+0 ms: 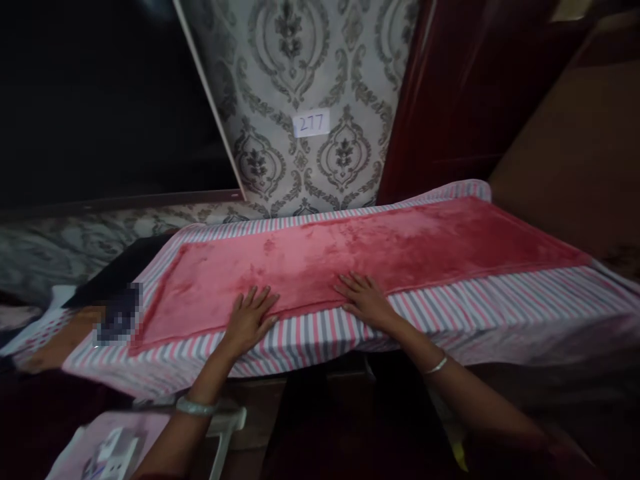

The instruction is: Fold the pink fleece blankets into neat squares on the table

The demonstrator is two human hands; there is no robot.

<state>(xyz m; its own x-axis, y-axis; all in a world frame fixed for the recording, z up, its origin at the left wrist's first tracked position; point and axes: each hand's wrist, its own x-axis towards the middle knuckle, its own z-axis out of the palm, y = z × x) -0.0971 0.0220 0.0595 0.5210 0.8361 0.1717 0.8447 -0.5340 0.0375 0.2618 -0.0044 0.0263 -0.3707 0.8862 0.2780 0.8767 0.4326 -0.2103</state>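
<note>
A long, plush pink-red cloth (310, 260) is spread over a striped sheet (320, 333) of pink, grey and white. My left hand (249, 321) rests flat on the near edge of the plush cloth, fingers spread. To its right, my right hand (366, 301) also lies flat at that near edge, fingers apart. Neither hand holds anything. The plush pile looks darker toward the right end and lighter on the left, with a few dark patches.
Behind the table is a patterned wall (345, 80) with a paper label (311, 123) reading 277. A large dark screen (110, 100) stands at upper left, a dark red door (460, 87) at upper right. A power strip (117, 455) lies at lower left, near a pale stool frame (227, 427).
</note>
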